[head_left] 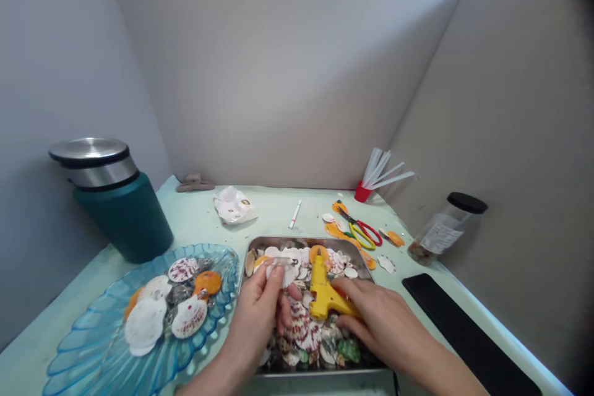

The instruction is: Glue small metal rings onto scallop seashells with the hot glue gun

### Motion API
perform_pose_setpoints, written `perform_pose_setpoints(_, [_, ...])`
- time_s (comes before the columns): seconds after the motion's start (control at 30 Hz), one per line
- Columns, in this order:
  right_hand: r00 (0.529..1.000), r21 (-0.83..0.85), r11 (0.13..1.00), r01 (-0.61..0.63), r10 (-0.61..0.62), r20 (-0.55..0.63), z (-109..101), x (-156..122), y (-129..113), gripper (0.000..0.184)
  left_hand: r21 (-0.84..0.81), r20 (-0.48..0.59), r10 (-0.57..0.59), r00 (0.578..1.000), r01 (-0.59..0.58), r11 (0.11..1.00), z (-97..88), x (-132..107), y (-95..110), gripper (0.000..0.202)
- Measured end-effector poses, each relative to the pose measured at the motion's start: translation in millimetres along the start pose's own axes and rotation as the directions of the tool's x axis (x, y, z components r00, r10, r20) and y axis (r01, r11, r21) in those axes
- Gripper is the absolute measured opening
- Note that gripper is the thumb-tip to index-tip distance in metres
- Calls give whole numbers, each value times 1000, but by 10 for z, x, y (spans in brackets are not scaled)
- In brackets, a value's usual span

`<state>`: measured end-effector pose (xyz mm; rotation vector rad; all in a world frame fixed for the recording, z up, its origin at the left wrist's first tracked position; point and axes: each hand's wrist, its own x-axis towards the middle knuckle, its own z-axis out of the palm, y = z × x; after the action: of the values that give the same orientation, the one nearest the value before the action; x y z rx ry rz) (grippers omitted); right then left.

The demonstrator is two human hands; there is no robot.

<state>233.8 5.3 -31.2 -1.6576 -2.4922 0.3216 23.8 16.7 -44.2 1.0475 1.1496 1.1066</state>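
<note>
My right hand (366, 309) is wrapped round the handle of a yellow hot glue gun (320, 281), its nozzle pointing away from me. Pinched in the fingers of my left hand (266, 303) is a white shell (290, 273). A narrow, shiny translucent piece lies along its top; its kind is unclear. Both hands are over a metal tray (301, 374) filled with mixed seashells, among them a purple-striped shell (306, 328) and a green one (349, 351). The glue gun's nozzle is above an orange shell in the tray.
To the left, a blue scalloped dish (111, 297) holds several shells, beside a teal bottle (127, 216). Behind the tray lie a crumpled wrapper (233, 205), a white marker (294, 215) and scissors (361, 232). Rightward are a red cup of glue sticks (363, 192), a jar (440, 232) and a black slab (464, 334).
</note>
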Motion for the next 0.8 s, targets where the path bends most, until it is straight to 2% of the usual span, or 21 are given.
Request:
perform_pose_setpoints(0.1, [997, 134, 991, -13, 23, -68, 29, -17, 58, 32, 24, 6, 12, 1000, -12, 1000, -22, 9, 0, 38])
perform_pose_setpoints(0.17, [989, 359, 933, -34, 83, -121, -30, -14, 101, 33, 37, 12, 17, 1000, -17, 999, -43, 19, 11, 36])
perform_pose_setpoints(0.2, [984, 506, 862, -44, 125, -127, -72, -7, 114, 34, 41, 15, 18, 1000, -18, 999, -53, 26, 18, 36])
perform_pose_setpoints(0.23, [980, 655, 755, -43, 158, -117, -114, 7, 119, 32, 45, 16, 17, 1000, -18, 999, -61, 35, 23, 35])
perform_pose_setpoints(0.3, [982, 876, 482, 7, 160, -96, -178, 54, 97, 29, 49, 17, 9, 1000, -10, 999, -73, 56, 26, 35])
perform_pose_setpoints(0.37, [989, 957, 278, 87, 93, -117, -187, 121, 46, 29, 51, 14, -4, 1000, 3, 999, -75, 78, 12, 35])
perform_pose_setpoints(0.4, [991, 964, 241, 108, 55, -125, -168, 155, 16, 30, 51, 11, -10, 1000, 10, 999, -75, 89, -1, 35])
perform_pose_setpoints(0.43, [991, 965, 232, 121, 32, -132, -137, 185, -10, 32, 49, 8, -20, 1000, 19, 999, -73, 99, -17, 35])
perform_pose_setpoints(0.5, [992, 953, 278, 116, 8, -123, -54, 225, -45, 36, 29, -2, -47, 999, 47, 998, -71, 114, -51, 36])
perform_pose_setpoints(0.63, [993, 880, 462, 108, -12, -116, 68, 216, -35, 29, -20, -22, -109, 994, 108, 994, -70, 134, -89, 39])
perform_pose_setpoints(0.8, [999, 741, 671, 21, 12, -38, 57, 183, -36, 26, -10, -34, -154, 988, 154, 988, -73, 144, -89, 42])
